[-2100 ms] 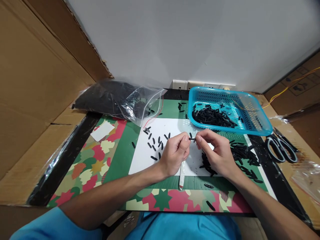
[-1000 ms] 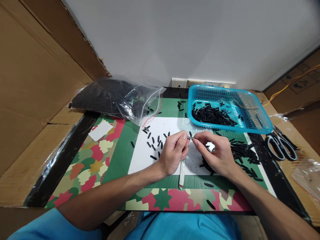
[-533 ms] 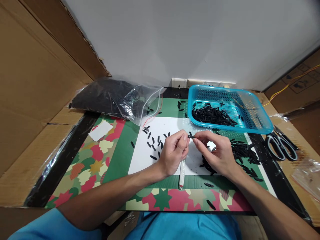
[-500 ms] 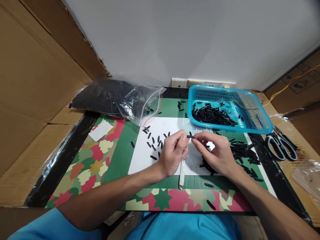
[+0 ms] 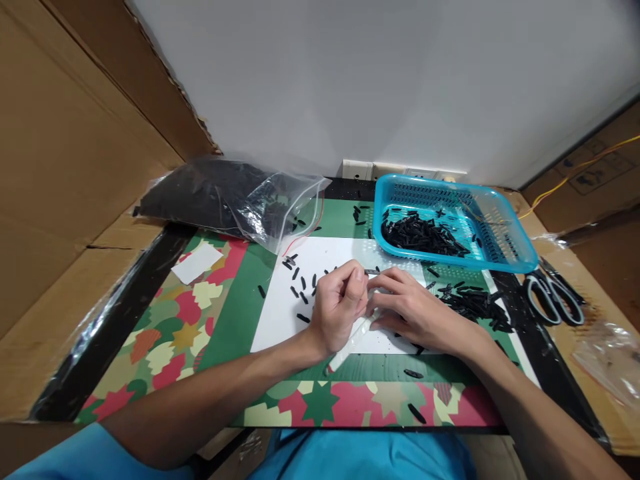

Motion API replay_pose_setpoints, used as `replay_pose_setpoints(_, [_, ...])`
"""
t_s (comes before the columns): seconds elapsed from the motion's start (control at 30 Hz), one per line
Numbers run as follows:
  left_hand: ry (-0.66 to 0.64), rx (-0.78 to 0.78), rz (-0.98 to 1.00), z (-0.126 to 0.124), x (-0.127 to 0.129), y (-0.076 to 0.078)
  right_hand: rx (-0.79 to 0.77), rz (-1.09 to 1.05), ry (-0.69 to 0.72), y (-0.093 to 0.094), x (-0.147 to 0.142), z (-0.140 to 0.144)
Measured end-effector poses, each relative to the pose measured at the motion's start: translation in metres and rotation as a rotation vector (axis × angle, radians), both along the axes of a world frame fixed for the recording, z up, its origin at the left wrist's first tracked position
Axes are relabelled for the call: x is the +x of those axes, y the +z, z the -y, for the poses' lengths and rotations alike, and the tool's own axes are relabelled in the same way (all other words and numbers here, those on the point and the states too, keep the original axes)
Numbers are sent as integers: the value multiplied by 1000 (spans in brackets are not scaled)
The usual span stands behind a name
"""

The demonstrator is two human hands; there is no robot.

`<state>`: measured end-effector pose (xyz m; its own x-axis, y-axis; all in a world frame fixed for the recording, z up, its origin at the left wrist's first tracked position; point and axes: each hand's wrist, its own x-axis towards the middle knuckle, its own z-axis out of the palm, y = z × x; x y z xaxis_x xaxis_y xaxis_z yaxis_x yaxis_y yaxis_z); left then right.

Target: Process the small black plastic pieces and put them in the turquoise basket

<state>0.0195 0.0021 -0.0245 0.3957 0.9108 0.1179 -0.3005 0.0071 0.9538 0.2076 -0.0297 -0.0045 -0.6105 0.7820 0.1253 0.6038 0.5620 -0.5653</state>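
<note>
My left hand [image 5: 340, 307] is curled over the white sheet [image 5: 277, 323] and pinches a small black piece [image 5: 371, 272] at its fingertips. My right hand [image 5: 417, 312] lies low beside it. Its thumb and fingers close on the upper end of a thin white stick [image 5: 350, 343] that lies slantwise under both hands. Loose black pieces [image 5: 300, 285] are scattered on the sheet to the left of my hands. A bigger heap of black pieces [image 5: 473, 303] lies on the mat to the right of my right hand.
A blue basket [image 5: 520, 233] with several black pieces [image 5: 420, 235] stands at the back right. A clear plastic bag [image 5: 225, 200] of black pieces lies at the back left, scissors [image 5: 553, 300] at the right edge. Cardboard walls stand on both sides.
My right hand has dropped from the black piece held in the air down to the white stick. The stick has swung from upright to slanted. My left hand sank slightly.
</note>
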Motion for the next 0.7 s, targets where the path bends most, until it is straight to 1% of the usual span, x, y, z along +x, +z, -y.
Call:
replay_pose_setpoints(0.17, [8, -69, 45, -6, 2, 5, -115, 79, 23, 14, 4, -2])
replay_pose_setpoints(0.23, [6, -87, 42, -8, 2, 6, -147, 52, 29, 19, 7, -2])
replay_pose_setpoints(0.33, [38, -101, 22, -10, 2, 6, -237, -145, 43, 25, 17, -1])
replay_pose_setpoints(0.37, [48, -104, 20, -10, 2, 6, -265, -239, 41, 26, 22, 0])
replay_pose_setpoints(0.43, [53, -116, 21, -10, 2, 6, -289, -472, -10, 27, 30, 0])
replay_pose_setpoints(0.47, [50, -121, 21, -10, 2, 6, -249, -631, -59, 27, 33, -1])
replay_pose_setpoints(0.53, [34, -130, 10, -9, 1, 6, -109, -971, -283, 26, 38, -4])
replay_pose_setpoints(0.57, [25, -131, 5, -9, 1, 6, -62, -1094, -388, 26, 39, -6])
replay_pose_setpoints(0.63, [13, -132, -3, -8, 0, 6, -33, -1219, -538, 26, 40, -10])
replay_pose_setpoints(0.7, [7, -132, -8, -8, 0, 6, -61, -1240, -587, 24, 38, -13])
